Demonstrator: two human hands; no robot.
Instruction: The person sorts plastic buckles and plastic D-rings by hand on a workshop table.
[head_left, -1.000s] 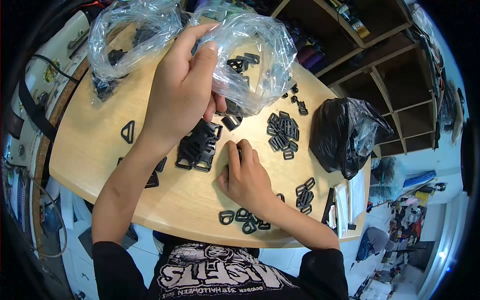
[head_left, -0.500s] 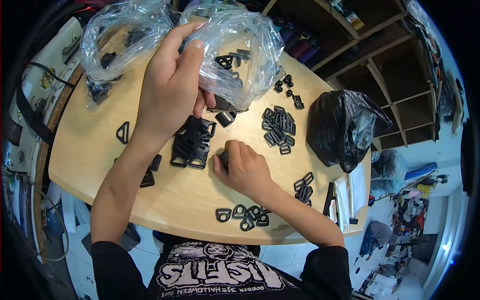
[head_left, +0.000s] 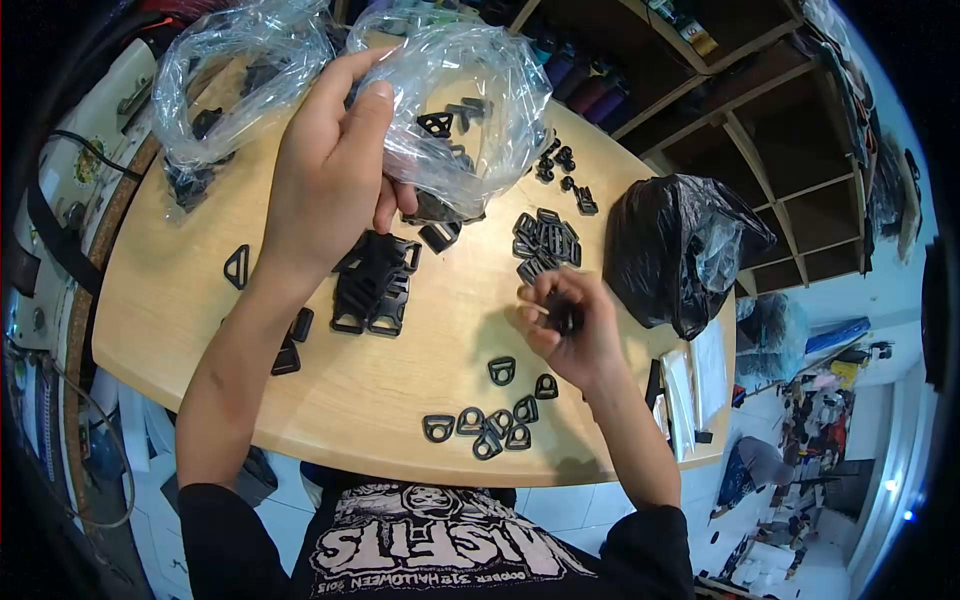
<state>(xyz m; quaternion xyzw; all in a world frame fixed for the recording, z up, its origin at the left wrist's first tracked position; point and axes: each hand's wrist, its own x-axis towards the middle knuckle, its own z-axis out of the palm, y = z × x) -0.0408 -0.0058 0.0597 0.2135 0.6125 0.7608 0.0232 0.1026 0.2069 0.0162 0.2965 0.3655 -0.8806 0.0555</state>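
Left grip [head_left: 330, 170] on clear bag [head_left: 462, 120], MISFITS shirt [head_left: 440, 540]

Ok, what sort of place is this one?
Probably a sewing workshop, perhaps for bags: black plastic buckles lie heaped on the table, what look like thread spools stand beyond it, and an apparent sewing machine is at the picture's left.

On your desk [head_left: 410, 372], the left bag [head_left: 183, 92] sits upper left, the middle bag [head_left: 505, 90] upper centre, the right bag [head_left: 650, 255] centre right. Buckles [head_left: 372, 290] lie below the middle bag, left of the sliders [head_left: 550, 240]; rings [head_left: 487, 441] lie nearest you, lower centre. Shelves [head_left: 752, 155] stand upper right, behind the desk.
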